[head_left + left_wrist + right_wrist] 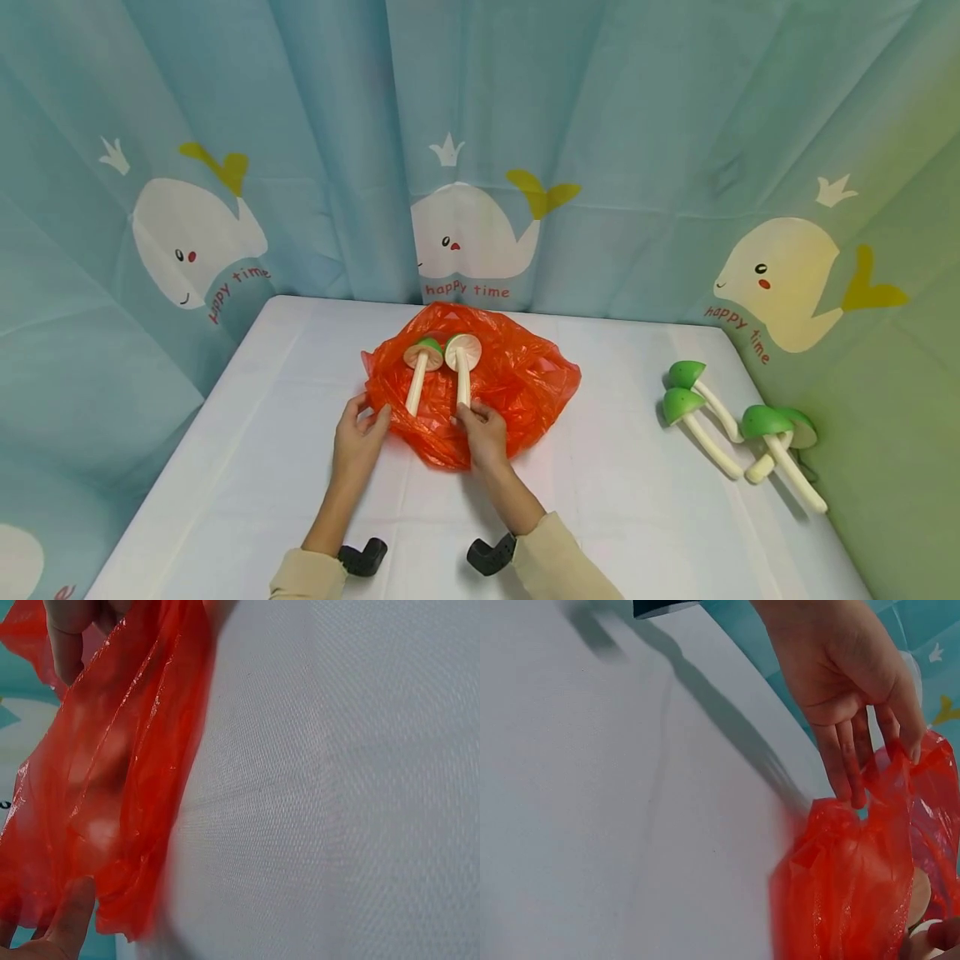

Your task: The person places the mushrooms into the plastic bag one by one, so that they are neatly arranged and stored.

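A thin red plastic bag [525, 392] lies spread open on the table, two toy mushrooms with green caps and white stems in its mouth. My left hand [358, 440] pinches the bag's near left edge between thumb and fingers; the right wrist view shows this left hand [855, 682] lifting the film. Fingers of my right hand [486, 433] grip the lower stem of the right-hand mushroom [463, 354], its pale underside facing up. Beside it the other mushroom [423, 358] leans inside the bag, untouched. Red film [135, 772] fills much of the left wrist view.
Several more green-capped mushrooms [765, 421] lie in a loose group at the table's right edge. The table [615, 500] has a white cover. Blue curtains [637, 125] with whale prints stand close behind and at the sides.
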Available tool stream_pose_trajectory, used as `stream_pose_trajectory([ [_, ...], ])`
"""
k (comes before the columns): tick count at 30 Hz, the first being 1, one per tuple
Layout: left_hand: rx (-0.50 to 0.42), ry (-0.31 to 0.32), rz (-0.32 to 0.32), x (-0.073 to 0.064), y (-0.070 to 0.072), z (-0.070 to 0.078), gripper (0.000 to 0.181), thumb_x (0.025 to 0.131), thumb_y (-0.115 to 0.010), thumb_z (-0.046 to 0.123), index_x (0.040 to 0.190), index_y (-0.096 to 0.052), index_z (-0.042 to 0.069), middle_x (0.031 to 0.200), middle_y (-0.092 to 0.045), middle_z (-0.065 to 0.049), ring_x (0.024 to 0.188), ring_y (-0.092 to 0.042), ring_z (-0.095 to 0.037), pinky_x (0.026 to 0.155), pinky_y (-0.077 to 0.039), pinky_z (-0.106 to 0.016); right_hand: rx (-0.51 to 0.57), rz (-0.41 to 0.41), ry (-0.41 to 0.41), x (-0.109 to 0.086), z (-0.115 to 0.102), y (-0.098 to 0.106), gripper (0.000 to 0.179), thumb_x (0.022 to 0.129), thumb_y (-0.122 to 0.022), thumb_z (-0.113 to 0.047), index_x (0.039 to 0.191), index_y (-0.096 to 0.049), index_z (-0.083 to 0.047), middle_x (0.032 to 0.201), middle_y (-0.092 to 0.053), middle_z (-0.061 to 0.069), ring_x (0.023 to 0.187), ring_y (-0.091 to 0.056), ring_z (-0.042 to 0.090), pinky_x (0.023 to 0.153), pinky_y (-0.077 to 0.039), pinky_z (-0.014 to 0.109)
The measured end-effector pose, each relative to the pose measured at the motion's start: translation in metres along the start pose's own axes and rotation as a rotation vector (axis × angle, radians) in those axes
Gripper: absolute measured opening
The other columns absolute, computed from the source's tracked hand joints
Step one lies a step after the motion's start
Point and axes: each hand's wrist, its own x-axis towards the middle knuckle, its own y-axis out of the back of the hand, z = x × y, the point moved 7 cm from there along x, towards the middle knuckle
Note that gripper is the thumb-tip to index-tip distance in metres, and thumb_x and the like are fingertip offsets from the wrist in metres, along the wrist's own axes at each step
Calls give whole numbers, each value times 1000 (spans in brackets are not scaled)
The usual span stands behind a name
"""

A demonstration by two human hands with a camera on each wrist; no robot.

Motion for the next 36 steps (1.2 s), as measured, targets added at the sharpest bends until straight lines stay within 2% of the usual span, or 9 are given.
stream_pose_trajectory([
  [5, -19, 5, -4, -1, 0, 1, 43, 93, -58, 14, 129, -43, -5, 126, -47, -19, 109, -55, -35, 76, -48, -13, -14, -25, -39, 1, 5, -1, 33, 89, -64, -5, 110, -49, 15, 87, -57, 14, 72, -63, 17, 72, -55, 29],
  [11, -23, 5, -9, -2, -1, 3, 42, 94, -58, 13, 129, -43, -5, 130, -45, -20, 109, -54, -35, 77, -47, -12, -123, -67, -45, 3, 9, -2, 33, 87, -66, -6, 108, -51, 13, 80, -60, 13, 64, -59, 14, 60, -54, 24],
  [14, -16, 10, -16, -2, -2, 3, 44, 94, -57, 14, 131, -42, -4, 132, -43, -20, 110, -54, -34, 78, -47, -13, -185, -123, -67, 2, 10, -5, 29, 87, -66, -5, 105, -53, 12, 77, -61, 12, 64, -59, 13, 60, -53, 23],
  [19, -20, 15, -14, -1, -1, 1, 44, 94, -57, 14, 131, -42, -4, 132, -43, -20, 110, -54, -34, 77, -46, -11, -243, -219, -152, 1, 13, -10, 22, 89, -65, -6, 102, -60, 10, 80, -63, 8, 69, -59, 12, 65, -53, 21],
  [24, 5, 29, -16, 1, 0, 0, 44, 94, -57, 14, 131, -42, -5, 130, -44, -22, 109, -54, -35, 74, -47, -11, -242, -233, -188, 1, 12, -10, 21, 90, -63, -7, 103, -60, 9, 85, -61, 9, 72, -59, 13, 69, -53, 22],
  [31, 25, 32, -6, 0, 2, -1, 43, 94, -58, 18, 129, -43, -1, 125, -48, -17, 106, -56, -31, 74, -49, -13, -286, -211, -147, -4, 5, -7, 35, 89, -64, -8, 116, -53, 11, 87, -59, 10, 74, -57, 14, 72, -52, 24],
  [36, 19, 18, 2, 1, 3, -2, 41, 94, -58, 17, 128, -44, -1, 123, -49, -17, 105, -56, -31, 74, -49, -13, -287, -159, -15, -8, -11, -2, 43, 88, -64, -7, 122, -47, 15, 92, -54, 10, 76, -53, 14, 70, -50, 22],
])
